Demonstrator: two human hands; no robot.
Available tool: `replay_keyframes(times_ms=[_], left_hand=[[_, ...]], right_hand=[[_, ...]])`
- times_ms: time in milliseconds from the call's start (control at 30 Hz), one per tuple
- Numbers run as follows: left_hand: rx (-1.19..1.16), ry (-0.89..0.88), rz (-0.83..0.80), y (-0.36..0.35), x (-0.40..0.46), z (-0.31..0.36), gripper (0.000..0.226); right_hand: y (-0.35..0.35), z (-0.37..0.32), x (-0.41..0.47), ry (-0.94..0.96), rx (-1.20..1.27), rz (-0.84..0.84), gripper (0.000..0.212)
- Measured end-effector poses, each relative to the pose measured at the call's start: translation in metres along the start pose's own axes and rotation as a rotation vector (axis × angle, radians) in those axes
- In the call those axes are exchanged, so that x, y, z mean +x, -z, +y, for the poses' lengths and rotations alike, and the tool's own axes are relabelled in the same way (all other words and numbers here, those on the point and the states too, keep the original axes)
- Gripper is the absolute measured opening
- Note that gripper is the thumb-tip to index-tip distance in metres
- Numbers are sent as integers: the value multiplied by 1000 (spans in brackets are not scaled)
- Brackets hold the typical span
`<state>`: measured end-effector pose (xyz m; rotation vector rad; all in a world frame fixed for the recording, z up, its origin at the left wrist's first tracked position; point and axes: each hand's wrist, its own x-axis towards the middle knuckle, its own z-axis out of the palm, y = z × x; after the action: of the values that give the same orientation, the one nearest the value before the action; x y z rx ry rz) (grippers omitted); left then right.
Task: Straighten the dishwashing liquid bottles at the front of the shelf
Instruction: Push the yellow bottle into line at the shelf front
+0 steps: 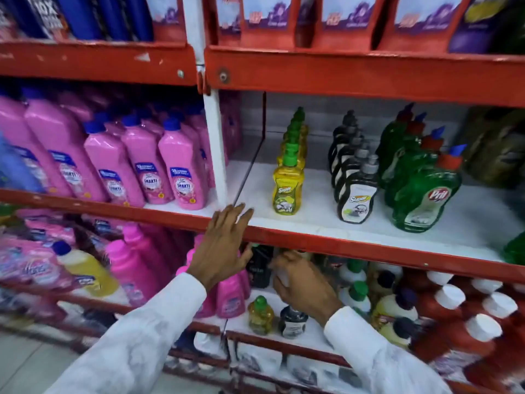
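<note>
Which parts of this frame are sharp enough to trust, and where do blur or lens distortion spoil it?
Head view: the yellow bottle and green bottle labels on the middle shelf read clearly; the lower left bottles and red bottles at right smear with blur; shelf rails bow from the wide lens; lighting is even.

Red painted metal shelf rails (355, 72), chipped and scuffed in places, edge a matt white shelf board (321, 206). Glossy translucent green plastic dish-liquid bottles (426, 194) and a shiny yellow plastic bottle (287, 186) carry smooth printed labels. Opaque pink plastic bottles (181, 172) gleam. White woven cloth sleeves (136, 345) look soft and matt.
</note>
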<state>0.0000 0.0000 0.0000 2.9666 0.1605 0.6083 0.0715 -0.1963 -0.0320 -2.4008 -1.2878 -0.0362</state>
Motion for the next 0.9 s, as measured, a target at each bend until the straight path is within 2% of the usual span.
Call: replay_keyframes(times_ms=[200, 367, 533, 633, 800, 900], left_hand=[[-20, -41, -63, -20, -1, -7, 73], [-67, -44, -41, -25, -2, -11, 71], [-156, -39, -20, -26, -3, -13, 70], [-184, -50, -10, -28, -3, -17, 71], [-237, -41, 35, -33, -5, -19, 77], [-223, -43, 52, -37, -7, -17, 80]], right_hand=[[-55, -5, 4, -151, 142, -288, 40], [-79, -10, 11, -228, 75, -406, 32], [-79, -13, 11, -282, 97, -341, 35], [-54, -18, 8, -290, 161, -242, 38], [37, -31, 8, -291, 310, 19, 50], [98, -41, 17, -248, 350, 192, 49]])
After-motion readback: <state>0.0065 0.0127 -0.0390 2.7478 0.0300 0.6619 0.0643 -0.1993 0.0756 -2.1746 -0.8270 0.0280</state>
